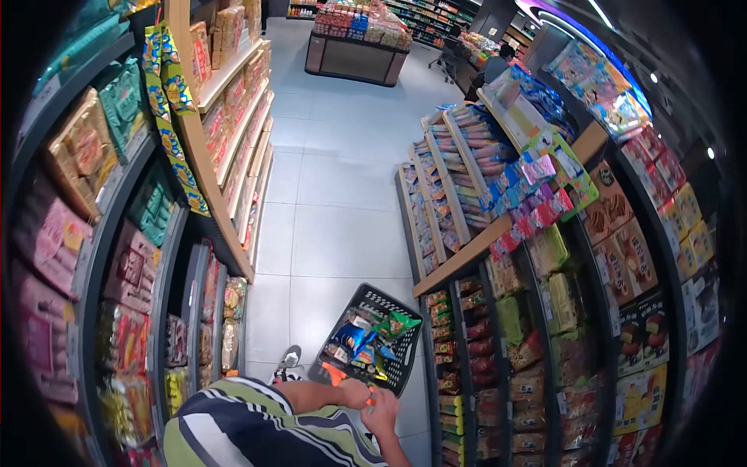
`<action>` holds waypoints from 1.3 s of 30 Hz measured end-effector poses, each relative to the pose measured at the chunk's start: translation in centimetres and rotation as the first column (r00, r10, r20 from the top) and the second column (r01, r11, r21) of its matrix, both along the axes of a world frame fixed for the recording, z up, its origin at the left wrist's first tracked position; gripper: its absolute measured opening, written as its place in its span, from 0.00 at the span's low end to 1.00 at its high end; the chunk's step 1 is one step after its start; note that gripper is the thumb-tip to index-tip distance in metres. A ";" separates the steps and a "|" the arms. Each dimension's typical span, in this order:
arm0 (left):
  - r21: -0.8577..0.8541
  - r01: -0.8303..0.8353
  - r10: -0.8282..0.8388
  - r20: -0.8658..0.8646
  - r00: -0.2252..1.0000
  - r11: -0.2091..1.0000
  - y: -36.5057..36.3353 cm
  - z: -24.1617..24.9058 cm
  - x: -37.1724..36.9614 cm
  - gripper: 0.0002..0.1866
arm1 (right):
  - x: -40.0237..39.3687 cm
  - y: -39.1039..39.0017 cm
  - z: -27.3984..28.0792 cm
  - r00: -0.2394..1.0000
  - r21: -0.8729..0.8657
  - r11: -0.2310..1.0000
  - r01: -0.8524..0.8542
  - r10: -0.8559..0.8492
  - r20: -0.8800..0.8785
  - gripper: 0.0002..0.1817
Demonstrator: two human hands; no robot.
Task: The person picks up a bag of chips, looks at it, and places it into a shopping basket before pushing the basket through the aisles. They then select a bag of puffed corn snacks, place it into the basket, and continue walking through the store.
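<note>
A black shopping basket [410, 342] is in the aisle, low in front of me. Several snack packets lie in it, among them a green bag [400, 324] and a blue bag [352, 337]. Its orange handle [336, 373] rises at the near side. My left hand [355, 393] reaches in from the left and is closed on the handle. Close beside it, my right hand [380, 412] comes up from below, its fingers wrapped round the handle too. The hands partly hide the handle's near end.
Shelves of packaged snacks [128, 335] line my left, and more shelves [537, 342] stand close on the right of the basket. A tiled floor [331, 179] runs ahead to a display island [354, 58]. A person [498, 64] is at the far right, near a cart [445, 64].
</note>
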State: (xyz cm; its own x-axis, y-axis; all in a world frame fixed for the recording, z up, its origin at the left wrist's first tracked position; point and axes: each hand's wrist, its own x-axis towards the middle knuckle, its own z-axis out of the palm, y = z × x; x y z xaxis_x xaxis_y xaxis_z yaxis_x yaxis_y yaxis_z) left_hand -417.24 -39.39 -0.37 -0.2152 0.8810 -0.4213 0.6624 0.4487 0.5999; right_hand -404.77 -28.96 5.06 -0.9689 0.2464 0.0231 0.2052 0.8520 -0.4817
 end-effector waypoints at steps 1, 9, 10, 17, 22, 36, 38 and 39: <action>0.067 0.002 -0.003 0.020 1.000 0.998 0.0 -0.3 -1.7 0.17 | -1.4 -0.8 -1.5 0.998 -0.012 0.998 -0.056 0.056 0.042 0.33; 0.241 0.251 -0.283 0.106 0.953 0.937 -3.1 -1.0 -9.1 0.13 | -7.4 -2.0 -5.8 0.707 0.040 0.980 0.194 -0.168 0.687 0.28; 0.243 0.276 -0.305 0.088 0.948 0.930 -3.3 -1.1 -10.2 0.13 | -8.3 -2.1 -6.8 0.663 0.041 0.984 0.175 -0.148 0.734 0.25; 0.311 0.411 -0.392 -0.126 0.911 0.857 -2.7 -3.5 -14.0 0.11 | -11.0 -1.4 -10.9 0.541 -0.094 0.989 0.112 0.018 0.841 0.24; 0.332 0.456 -0.337 -0.358 0.871 0.825 -2.0 -3.6 -17.2 0.12 | -12.4 2.0 -18.6 0.644 -0.319 0.948 0.009 0.238 0.727 0.23; 0.163 0.169 -0.084 -0.433 0.897 0.972 -2.3 -0.5 -25.9 0.37 | -18.2 2.4 -17.6 0.758 -0.445 0.720 0.533 -0.171 0.630 0.17; 0.158 0.018 0.034 -0.317 0.948 0.987 -4.3 -0.9 -27.1 0.39 | -18.8 2.6 -16.7 0.791 -0.499 0.680 0.537 -0.199 0.579 0.18; 0.102 -0.056 0.085 -0.308 0.948 0.993 -5.6 -2.1 -27.5 0.39 | -19.1 2.8 -16.6 0.797 -0.485 0.690 0.537 -0.227 0.560 0.18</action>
State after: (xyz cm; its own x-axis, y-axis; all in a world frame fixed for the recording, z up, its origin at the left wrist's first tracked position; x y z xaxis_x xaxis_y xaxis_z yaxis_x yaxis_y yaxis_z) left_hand -444.77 -44.98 -2.51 -0.3860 0.8899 -0.2429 0.7909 0.4548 0.4093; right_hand -423.92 -26.16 -11.53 -0.6465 0.4057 -0.6461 0.7540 0.2103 -0.6223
